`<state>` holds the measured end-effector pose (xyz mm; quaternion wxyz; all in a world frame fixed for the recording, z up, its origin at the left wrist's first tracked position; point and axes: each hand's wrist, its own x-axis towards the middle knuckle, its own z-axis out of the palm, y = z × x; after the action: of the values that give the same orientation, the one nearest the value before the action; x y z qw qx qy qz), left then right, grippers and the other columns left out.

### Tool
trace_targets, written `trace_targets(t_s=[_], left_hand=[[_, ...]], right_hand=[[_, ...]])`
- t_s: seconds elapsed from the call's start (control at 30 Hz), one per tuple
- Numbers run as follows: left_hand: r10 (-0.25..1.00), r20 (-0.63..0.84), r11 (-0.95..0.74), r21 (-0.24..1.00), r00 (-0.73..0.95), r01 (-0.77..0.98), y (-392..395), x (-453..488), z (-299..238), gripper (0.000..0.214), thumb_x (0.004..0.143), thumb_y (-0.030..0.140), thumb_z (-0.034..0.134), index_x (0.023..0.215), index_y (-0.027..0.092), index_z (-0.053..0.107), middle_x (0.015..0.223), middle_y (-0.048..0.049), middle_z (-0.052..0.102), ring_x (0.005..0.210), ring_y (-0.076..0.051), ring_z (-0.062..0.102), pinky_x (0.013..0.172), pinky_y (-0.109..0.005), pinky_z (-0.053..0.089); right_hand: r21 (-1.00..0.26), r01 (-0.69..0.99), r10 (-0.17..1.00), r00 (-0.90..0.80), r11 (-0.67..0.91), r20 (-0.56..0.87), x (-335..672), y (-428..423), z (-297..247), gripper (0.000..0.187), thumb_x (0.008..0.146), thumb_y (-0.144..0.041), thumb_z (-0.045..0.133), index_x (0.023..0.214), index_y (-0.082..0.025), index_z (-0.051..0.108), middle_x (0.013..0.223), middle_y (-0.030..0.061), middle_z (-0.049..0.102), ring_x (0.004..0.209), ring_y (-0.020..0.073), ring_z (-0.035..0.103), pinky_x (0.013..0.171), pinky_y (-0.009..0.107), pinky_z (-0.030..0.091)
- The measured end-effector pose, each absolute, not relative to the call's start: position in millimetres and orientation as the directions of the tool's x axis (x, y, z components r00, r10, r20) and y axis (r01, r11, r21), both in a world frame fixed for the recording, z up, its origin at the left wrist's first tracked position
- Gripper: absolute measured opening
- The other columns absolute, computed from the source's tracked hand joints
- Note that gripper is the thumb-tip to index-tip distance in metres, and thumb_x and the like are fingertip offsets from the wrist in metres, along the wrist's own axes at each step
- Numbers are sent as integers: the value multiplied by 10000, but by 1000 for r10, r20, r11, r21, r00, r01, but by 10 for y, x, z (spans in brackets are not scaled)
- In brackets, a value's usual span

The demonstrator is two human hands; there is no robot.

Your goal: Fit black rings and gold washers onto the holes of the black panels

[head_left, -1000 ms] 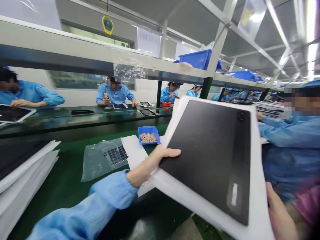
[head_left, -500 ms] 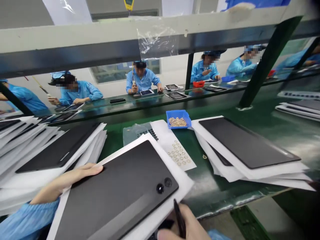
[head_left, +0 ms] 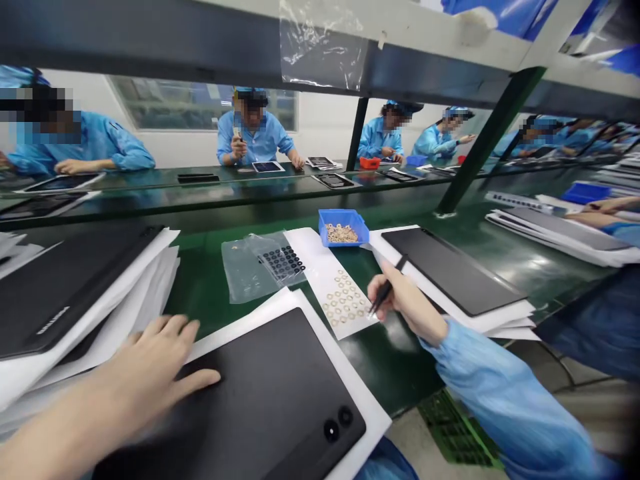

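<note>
In front of me lies a black tablet back cover with two camera rings, on white paper. My left hand is over its left edge, fingers spread, slightly blurred. Between the fingers of my right hand is a pair of black tweezers, tips pointing down at the edge of a white sheet. Rows of small pale rings lie on that sheet. Left of it is a clear plastic bag with small black rings on a film.
A blue bin of small pale rings stands behind the sheet. Tablet covers on paper are stacked at left and right. Co-workers in blue sit across the bench; another person's hand shows at right. A shelf spans overhead.
My right hand has moved from the cover's lower right corner forward to the sheet of rings, still holding the tweezers. My left hand's fingers have spread over the cover's edge. The view has shifted.
</note>
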<state>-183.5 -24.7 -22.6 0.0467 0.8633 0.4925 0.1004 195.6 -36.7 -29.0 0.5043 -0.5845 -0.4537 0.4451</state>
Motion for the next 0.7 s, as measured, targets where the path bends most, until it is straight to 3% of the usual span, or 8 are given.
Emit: trace_targets(t_s=[0.03, 0.07, 0.17, 0.27, 0.37, 0.57, 0.7], left_hand=[[843, 188, -524, 73, 505, 848, -305, -1644, -172, 540, 716, 580, 641, 969, 112, 734, 1048, -243, 675, 1050, -500, 578, 847, -656, 458], [807, 150, -583, 43, 572, 811, -372, -1427, -107, 528, 760, 527, 639, 1029, 78, 709, 1135, -266, 639, 1108, -494, 550, 885, -652, 446], [517, -21, -845, 148, 856, 514, -546, -822, 49, 507, 818, 377, 663, 1261, 138, 599, 1368, -221, 502, 1245, -451, 466, 924, -614, 464], [338, -134, -906, 222, 932, 360, -595, -534, 23, 552, 843, 397, 659, 1348, 214, 528, 1421, -189, 440, 1290, -457, 406, 926, -657, 437], [326, -130, -920, 184, 936, 346, -550, -494, -119, 605, 804, 398, 706, 1348, 199, 528, 1387, -224, 464, 1244, -504, 430, 865, -709, 431], [285, -74, -953, 85, 956, 291, -495, -495, -260, 424, 860, 260, 637, 1277, 194, 588, 1254, -212, 596, 1117, -473, 567, 811, -658, 500], [303, 27, -944, 147, 952, 296, -513, -529, -350, 515, 795, 316, 706, 1278, 190, 580, 1270, -221, 586, 1160, -492, 526, 865, -695, 447]], right_hand=[[-993, 78, 976, 209, -86, -68, 1930, -210, -340, 602, 784, -712, 494, 557, -159, 562, 425, 40, 580, 340, 128, 545, 337, 213, 447], [-993, 87, 974, 218, -84, -63, 1899, -77, -398, 567, 782, -692, 523, 582, -163, 559, 427, 39, 588, 341, 141, 561, 344, 227, 468], [-987, 157, 974, 225, -42, -6, 1816, 137, -583, 457, 772, -603, 627, 677, -159, 575, 512, 66, 660, 454, 196, 661, 461, 276, 553], [-963, 264, 956, 263, 56, 128, 1792, 132, -720, 400, 808, -558, 621, 733, -170, 562, 608, 71, 705, 561, 210, 705, 577, 296, 574], [-905, 400, 919, 283, 146, 274, 1810, 77, -785, 365, 847, -532, 590, 752, -182, 551, 633, 54, 706, 616, 207, 713, 632, 299, 565], [-967, 242, 960, 243, 78, 138, 1820, 92, -847, 350, 838, -520, 612, 785, -190, 509, 587, 30, 689, 553, 215, 707, 554, 295, 562], [-966, 246, 951, 270, 81, 149, 1785, 93, -832, 355, 817, -515, 639, 764, -192, 501, 572, 24, 679, 534, 213, 702, 543, 291, 565]])
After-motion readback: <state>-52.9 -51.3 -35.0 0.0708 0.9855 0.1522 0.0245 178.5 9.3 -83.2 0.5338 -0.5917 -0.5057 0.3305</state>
